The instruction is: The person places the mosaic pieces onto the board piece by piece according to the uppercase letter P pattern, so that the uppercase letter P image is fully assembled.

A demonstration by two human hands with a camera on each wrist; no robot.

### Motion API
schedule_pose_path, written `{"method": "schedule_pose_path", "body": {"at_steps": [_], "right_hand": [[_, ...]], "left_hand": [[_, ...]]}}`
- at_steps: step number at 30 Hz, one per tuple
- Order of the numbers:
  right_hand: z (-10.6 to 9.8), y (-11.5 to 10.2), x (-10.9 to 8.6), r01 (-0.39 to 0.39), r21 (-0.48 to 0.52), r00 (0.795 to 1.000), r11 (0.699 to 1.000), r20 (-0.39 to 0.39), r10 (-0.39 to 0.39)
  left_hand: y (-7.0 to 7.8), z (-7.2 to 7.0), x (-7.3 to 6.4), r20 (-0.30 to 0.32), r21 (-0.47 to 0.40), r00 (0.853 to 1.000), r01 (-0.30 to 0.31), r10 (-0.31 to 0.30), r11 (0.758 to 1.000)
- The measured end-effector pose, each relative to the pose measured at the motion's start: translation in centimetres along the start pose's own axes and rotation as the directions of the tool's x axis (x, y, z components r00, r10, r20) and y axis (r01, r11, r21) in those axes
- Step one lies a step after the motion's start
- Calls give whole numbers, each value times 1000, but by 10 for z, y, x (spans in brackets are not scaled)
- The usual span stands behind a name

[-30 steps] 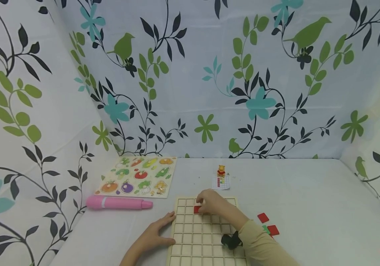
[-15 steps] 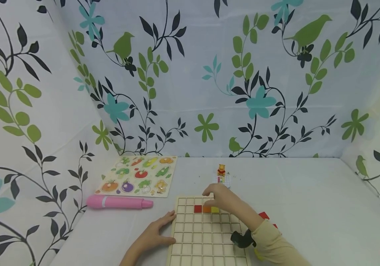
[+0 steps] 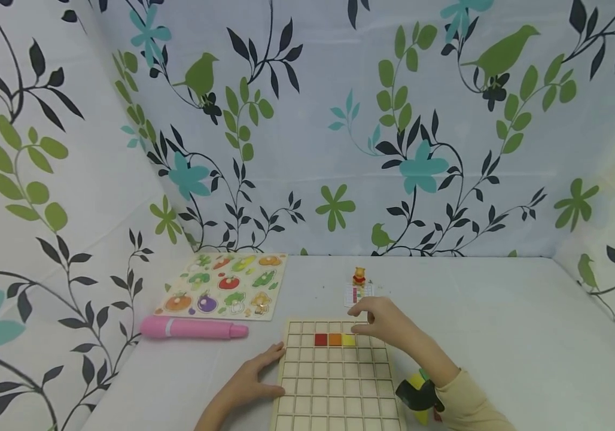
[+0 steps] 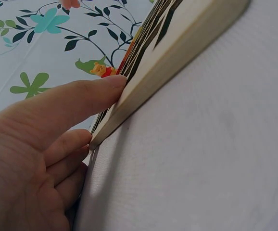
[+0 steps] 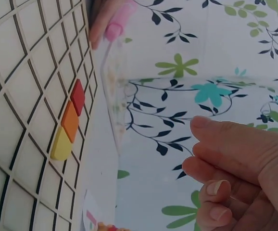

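Wooden grid board [image 3: 334, 388], red, orange and yellow tiles [image 3: 335, 340] within its far cells, left hand [image 3: 250, 381] touching its left edge, fingers spread, right hand [image 3: 386, 324] near its far-right corner, fingers curved, thumb parted.

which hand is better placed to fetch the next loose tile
Probably the right hand: it appears empty near the far end of the board, and the loose tiles lie on that side. The left hand rests against the board's opposite edge.
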State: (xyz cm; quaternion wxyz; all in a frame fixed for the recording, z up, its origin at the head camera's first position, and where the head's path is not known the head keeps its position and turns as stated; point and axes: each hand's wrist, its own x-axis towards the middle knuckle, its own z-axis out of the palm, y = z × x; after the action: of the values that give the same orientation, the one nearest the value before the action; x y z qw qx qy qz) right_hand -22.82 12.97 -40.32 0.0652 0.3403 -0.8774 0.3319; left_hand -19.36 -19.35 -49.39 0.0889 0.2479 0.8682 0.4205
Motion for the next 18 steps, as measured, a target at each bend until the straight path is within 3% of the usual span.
{"method": "schedule_pose_path", "body": {"at_steps": [8, 18], "right_hand": [[-25, 8, -19, -67, -62, 994, 996, -87, 61], [-37, 25, -47, -148, -98, 984, 984, -114, 136]], "left_hand": [[-1, 0, 0, -12, 8, 1000, -21, 21, 1000], [-5, 0, 0, -9, 9, 1000, -12, 12, 1000]]}}
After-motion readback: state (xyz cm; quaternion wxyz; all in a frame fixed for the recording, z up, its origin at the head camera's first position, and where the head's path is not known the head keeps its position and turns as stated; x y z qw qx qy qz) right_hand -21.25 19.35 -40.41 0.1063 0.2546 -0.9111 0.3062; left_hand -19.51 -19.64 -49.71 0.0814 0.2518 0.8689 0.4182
